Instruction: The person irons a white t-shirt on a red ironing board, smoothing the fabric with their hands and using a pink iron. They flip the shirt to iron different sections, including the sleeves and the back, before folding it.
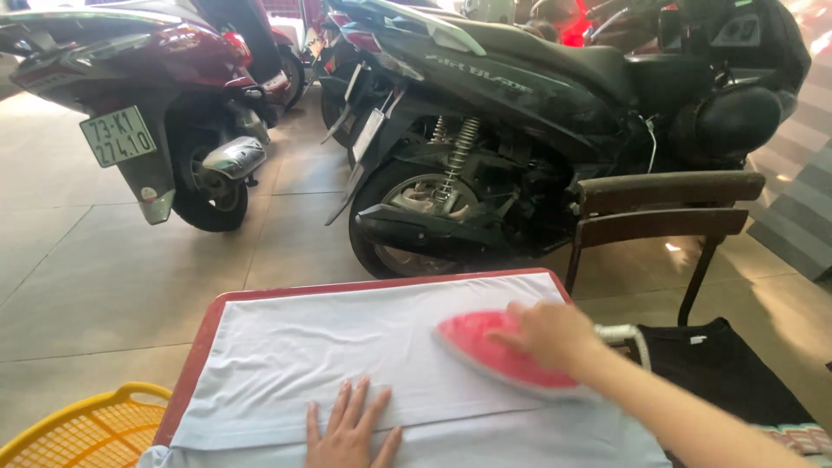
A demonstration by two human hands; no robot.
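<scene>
Gripping the red iron (498,351) with your right hand (546,334), you are pressing your flat, open left hand (351,429) on the white cloth (329,355) covering the surface (195,364)

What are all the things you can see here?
Iron: one, pink-red, on the cloth under the right hand.
Cloth: one, white, spread flat over the board.
Ironing board: one, red edge showing, at the bottom middle.
Basket: one, yellow, bottom left on the floor.
Black garment: one, right of the board.
Chair: one, dark wood and metal, beside the black scooter.
Scooters: a dark red one at left, a black one in the middle, more partly hidden behind.
Left hand: flat on the cloth.
Right hand: on the iron.
</scene>
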